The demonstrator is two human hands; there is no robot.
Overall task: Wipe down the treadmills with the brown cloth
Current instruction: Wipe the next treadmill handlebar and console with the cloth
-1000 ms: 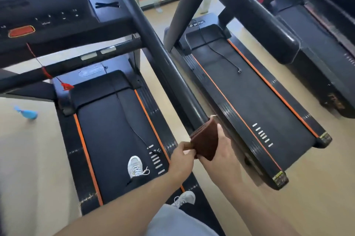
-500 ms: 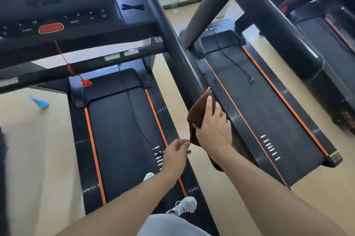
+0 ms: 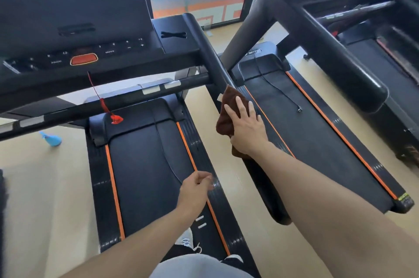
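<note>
- Head view: the right hand (image 3: pixel 246 129) pressed the brown cloth (image 3: pixel 226 117) against the right handrail (image 3: pixel 215 67) of the near treadmill (image 3: pixel 145 164), fingers straight and spread flat over the fabric.
- The cloth sat partway down the handrail, below the console (image 3: pixel 95 51), bunched under the palm with a loose corner hanging off below the wrist.
- The left hand (image 3: pixel 196 189) hovered over the treadmill's right side rail, below the cloth, fingers loosely curled and holding nothing.
- The cloth looked soft, light and limp, likely to fold and slip along the smooth rail; flat palm pressure over its middle, or wrapping it round the bar, seemed the surest hold.
- Compared with half a second before, the right hand and cloth had moved further up the handrail toward the console, and the left hand had dropped lower and away from the cloth.
- One second before, both hands held the folded cloth together at the handrail's lower end.
- A blue spray bottle (image 3: pixel 51 140) lay on the floor left of the treadmill.
</note>
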